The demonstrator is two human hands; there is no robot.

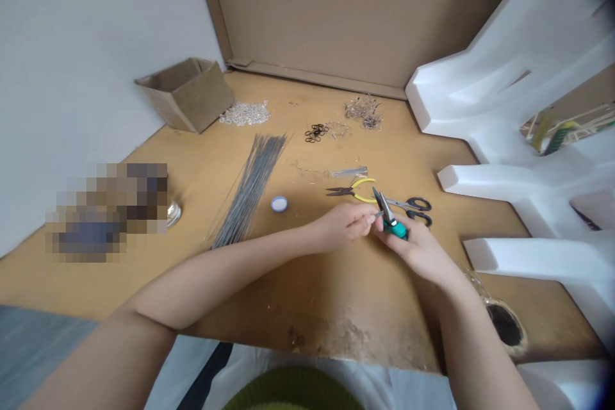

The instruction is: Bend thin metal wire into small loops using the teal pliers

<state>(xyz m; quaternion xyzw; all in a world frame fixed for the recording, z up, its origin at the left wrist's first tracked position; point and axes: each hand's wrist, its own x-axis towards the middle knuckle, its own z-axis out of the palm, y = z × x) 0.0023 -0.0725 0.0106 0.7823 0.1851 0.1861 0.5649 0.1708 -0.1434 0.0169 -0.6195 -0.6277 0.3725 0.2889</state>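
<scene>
My right hand (413,245) is wrapped round a cutting tool with green handles (396,229), its metal jaws tilted up and to the left. My left hand (346,225) is pinched beside those jaws, on a small thin grey piece (379,214) that is too small to name. Just beyond my hands lie yellow-handled pliers (342,191) and black-handled scissors (418,204). A short bundle of thin wires (350,172) rests behind the pliers. Left of my left hand are a small blue-rimmed white dish (278,204) and a big bundle of long grey wires (252,189).
An open cardboard box (195,99) stands at the back left, beside a pile of clear beads (246,113). Black rings (316,133) and a wire tangle (362,110) lie at the back. White foam (504,186) borders the right side. A hole (505,325) is near the front right.
</scene>
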